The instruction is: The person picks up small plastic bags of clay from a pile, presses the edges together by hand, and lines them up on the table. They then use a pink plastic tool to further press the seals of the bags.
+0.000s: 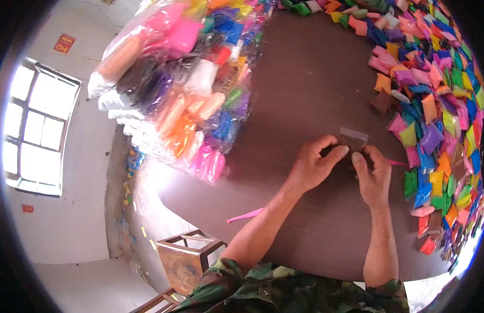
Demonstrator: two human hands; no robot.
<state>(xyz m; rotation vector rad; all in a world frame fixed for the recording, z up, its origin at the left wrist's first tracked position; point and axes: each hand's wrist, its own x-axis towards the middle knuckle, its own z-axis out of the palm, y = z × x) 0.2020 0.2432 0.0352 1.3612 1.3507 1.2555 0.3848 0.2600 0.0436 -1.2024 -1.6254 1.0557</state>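
Observation:
Between my two hands is a small clear plastic packet [353, 139] with something brown inside, held above the dark brown table. My left hand [316, 163] pinches its left side with thumb and fingers. On the right side, my right hand [372, 175] grips it in the same way, thumb toward me. Part of the packet is hidden behind the fingers. A thin pink strip [397, 163] sticks out just right of my right hand. Beside my left forearm lies a slim pink plastic tool [244, 215], one end covered by the arm.
Many small colourful packets [430, 138] spread along the table's right and far edges. Large clear bags of bright packets [182, 88] are heaped at the left. A wooden stool [184, 263] stands by the near left table edge [192, 221]. A window [41, 128] is in the left wall.

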